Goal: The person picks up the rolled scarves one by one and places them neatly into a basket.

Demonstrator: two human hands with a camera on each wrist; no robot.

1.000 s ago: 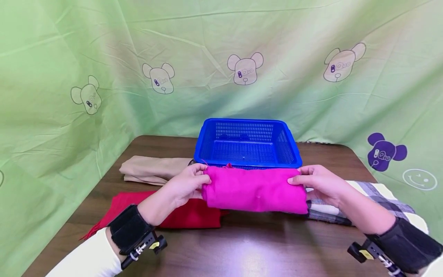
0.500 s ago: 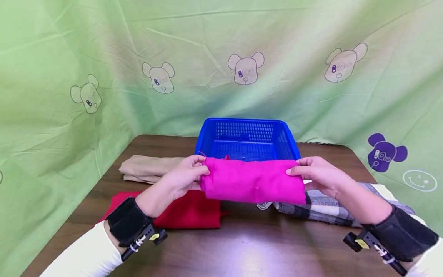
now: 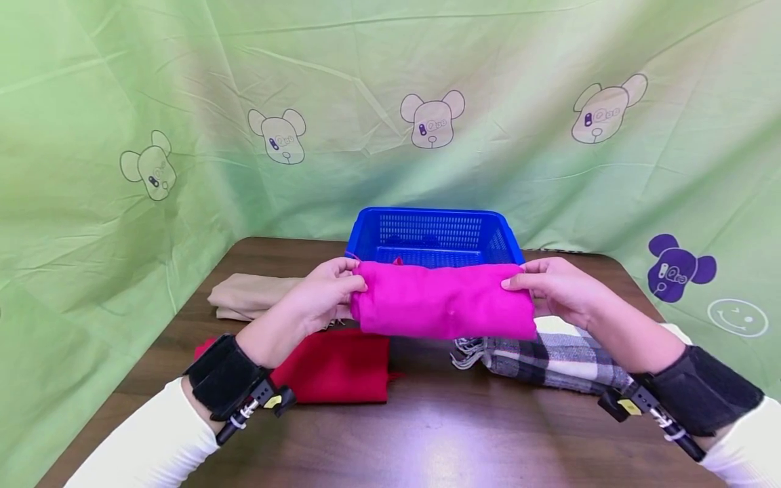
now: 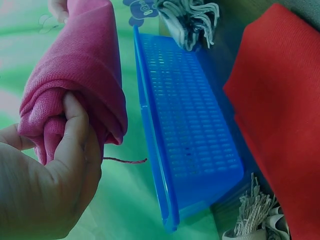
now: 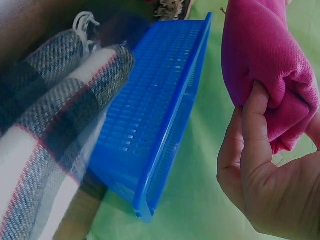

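Note:
A rolled-up bright pink scarf (image 3: 445, 301) is held level in front of the blue basket, one end in each hand. My left hand (image 3: 326, 295) grips its left end, thumb on the near side; in the left wrist view fingers (image 4: 75, 125) press into the layers of the roll. At the other end my right hand (image 3: 561, 291) pinches the roll the same way, with fingers (image 5: 255, 125) tucked against the folds in the right wrist view. A thin pink strand (image 4: 125, 160) hangs off the left end. The roll hides the basket's front wall in the head view.
The blue plastic basket (image 3: 433, 211) stands at the back middle of the wooden table (image 3: 464, 427). Folded red cloth (image 3: 348, 369) and beige cloth (image 3: 250, 295) lie on the left. A black-and-white plaid scarf (image 3: 549, 359) with fringe lies on the right. Green curtains surround the table.
Both hands have raised the pink scarf and carried it forward, so it now overlaps the basket's front part. More of the plaid scarf and its fringe shows beneath it.

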